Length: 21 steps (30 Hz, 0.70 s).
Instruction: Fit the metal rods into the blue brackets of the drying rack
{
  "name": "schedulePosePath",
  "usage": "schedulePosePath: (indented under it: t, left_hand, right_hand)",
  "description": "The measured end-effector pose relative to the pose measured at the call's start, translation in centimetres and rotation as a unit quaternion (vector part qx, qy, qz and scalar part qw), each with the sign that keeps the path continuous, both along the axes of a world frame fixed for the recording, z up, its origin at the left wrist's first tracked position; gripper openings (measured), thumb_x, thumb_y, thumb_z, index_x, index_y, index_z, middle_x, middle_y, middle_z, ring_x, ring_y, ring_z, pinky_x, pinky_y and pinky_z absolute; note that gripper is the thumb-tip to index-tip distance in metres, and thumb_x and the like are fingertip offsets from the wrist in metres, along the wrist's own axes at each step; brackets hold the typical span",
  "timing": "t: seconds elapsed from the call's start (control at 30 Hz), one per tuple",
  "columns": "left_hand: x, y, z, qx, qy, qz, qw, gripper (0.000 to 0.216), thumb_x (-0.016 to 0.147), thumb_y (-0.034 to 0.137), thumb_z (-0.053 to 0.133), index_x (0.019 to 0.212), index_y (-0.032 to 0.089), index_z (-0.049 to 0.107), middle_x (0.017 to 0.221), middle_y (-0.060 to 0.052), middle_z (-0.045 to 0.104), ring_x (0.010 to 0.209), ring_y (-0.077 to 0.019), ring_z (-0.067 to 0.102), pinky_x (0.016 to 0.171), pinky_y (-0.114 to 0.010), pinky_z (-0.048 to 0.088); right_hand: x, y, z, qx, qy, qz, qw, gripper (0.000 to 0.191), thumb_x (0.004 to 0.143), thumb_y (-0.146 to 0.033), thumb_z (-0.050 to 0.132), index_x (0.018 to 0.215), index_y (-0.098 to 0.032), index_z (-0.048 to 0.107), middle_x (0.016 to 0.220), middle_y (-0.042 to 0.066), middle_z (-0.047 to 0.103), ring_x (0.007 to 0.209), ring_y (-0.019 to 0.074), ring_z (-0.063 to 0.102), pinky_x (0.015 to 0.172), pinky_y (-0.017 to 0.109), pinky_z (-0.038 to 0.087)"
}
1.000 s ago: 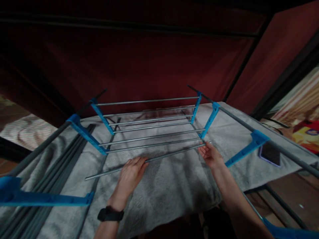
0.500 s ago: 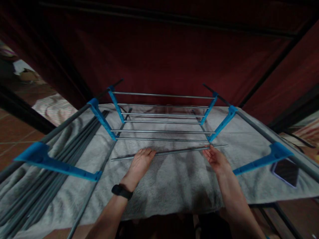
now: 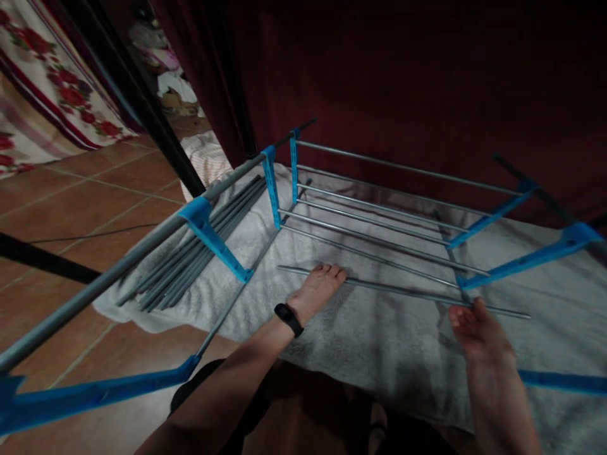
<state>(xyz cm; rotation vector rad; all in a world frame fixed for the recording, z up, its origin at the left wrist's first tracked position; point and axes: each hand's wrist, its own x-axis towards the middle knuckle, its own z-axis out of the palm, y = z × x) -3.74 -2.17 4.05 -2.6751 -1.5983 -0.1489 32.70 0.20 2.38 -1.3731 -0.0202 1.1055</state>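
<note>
A thin grey metal tube [image 3: 403,291] lies crosswise low over the cloth, in front of a rack [image 3: 384,224] of metal tubes and blue plastic brackets. My left hand [image 3: 320,287], with a black band at the wrist, is closed over the tube near its left end. Toward the other end, my right hand [image 3: 478,328] grips it with thumb and fingers, palm partly turned up. On the rack's left side, a blue bracket [image 3: 218,243] joins the upper and lower long tubes. Another blue bracket [image 3: 531,262] stands near my right hand, with several crossbars running between the two sides.
A bundle of loose grey tubes [image 3: 203,246] rests on the pale cloth [image 3: 379,354] at left. Behind the rack hangs a dark red curtain [image 3: 379,82]. Black posts [image 3: 137,107] rise at the left, above a tiled floor [image 3: 104,183]. A flowered curtain [image 3: 61,82] hangs farther off.
My view has swung to the left, so the rack and hands appear farther right and more floor shows. Both hands keep hold of the tube.
</note>
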Motion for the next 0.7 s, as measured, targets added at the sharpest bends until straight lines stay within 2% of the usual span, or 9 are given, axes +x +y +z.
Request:
schedulePosePath:
  t: [0.23, 0.43, 0.7]
  left_hand:
    - [0.2, 0.0, 0.0, -0.004, -0.001, -0.007, 1.000, 0.037, 0.094, 0.002, 0.042, 0.124, 0.016, 0.058, 0.116, -0.012, 0.063, 0.105, -0.0232, 0.061, 0.099, -0.041, 0.046]
    - [0.5, -0.1, -0.1, -0.004, 0.013, 0.002, 1.000, 0.034, 0.095, 0.003, 0.042, 0.122, 0.016, 0.059, 0.116, -0.013, 0.063, 0.105, -0.0243, 0.061, 0.096, -0.043, 0.047]
    - [0.2, 0.1, -0.7, 0.007, 0.010, 0.006, 1.000, 0.036, 0.096, 0.003, 0.042, 0.126, 0.015, 0.058, 0.119, -0.012, 0.065, 0.105, -0.0230, 0.064, 0.092, -0.038, 0.050]
  right_hand:
    - [-0.4, -0.3, 0.3, 0.014, -0.019, 0.006, 1.000, 0.033, 0.094, -0.008, 0.049, 0.070, -0.023, 0.064, 0.067, -0.003, 0.064, 0.053, 0.0060, 0.062, 0.055, 0.015, 0.058]
    - [-0.5, -1.6, 0.5, 0.068, -0.048, 0.073, 0.994, 0.018, 0.084, -0.008, 0.065, 0.079, -0.024, 0.068, 0.078, -0.002, 0.071, 0.066, 0.0100, 0.070, 0.068, 0.023, 0.064]
    - [-0.8, -0.5, 0.6, 0.006, 0.019, 0.008, 1.000, 0.022, 0.096, -0.014, 0.053, 0.079, -0.021, 0.064, 0.065, -0.004, 0.064, 0.051, 0.0083, 0.064, 0.057, 0.020, 0.061]
